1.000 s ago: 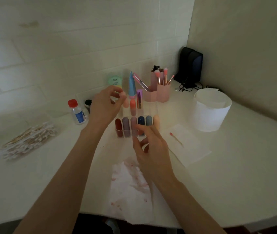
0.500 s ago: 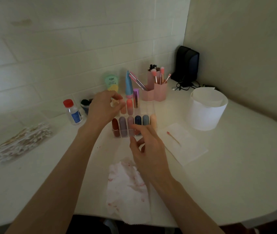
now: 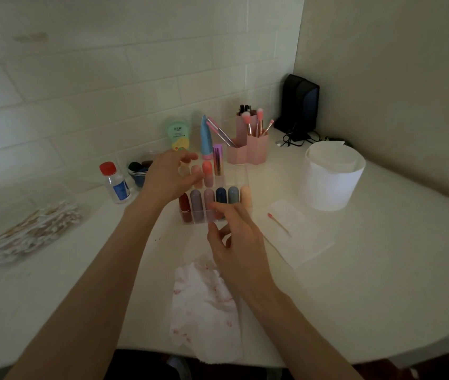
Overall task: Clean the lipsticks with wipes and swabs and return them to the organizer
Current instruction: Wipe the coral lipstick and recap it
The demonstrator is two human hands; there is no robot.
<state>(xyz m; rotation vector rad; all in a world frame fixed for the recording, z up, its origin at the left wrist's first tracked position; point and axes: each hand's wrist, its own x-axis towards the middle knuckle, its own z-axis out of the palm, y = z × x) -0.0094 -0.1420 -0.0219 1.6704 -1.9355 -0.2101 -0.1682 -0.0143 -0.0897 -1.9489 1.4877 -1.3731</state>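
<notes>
The left hand (image 3: 167, 178) curls over the back row of the organizer (image 3: 190, 218). Its fingertips are blurred, and I cannot tell whether they pinch something pale there. It hides that row's left end; a pink, a coral and a metallic tube show past its fingers. The right hand (image 3: 241, 245), apart from the left, is loosely bent and empty. Its forefinger touches the front row, where six lipsticks (image 3: 222, 194) stand, some bases covered. A stained wipe (image 3: 204, 305) lies partly hidden beneath its wrist. To its right a swab (image 3: 279, 224) rests on paper.
</notes>
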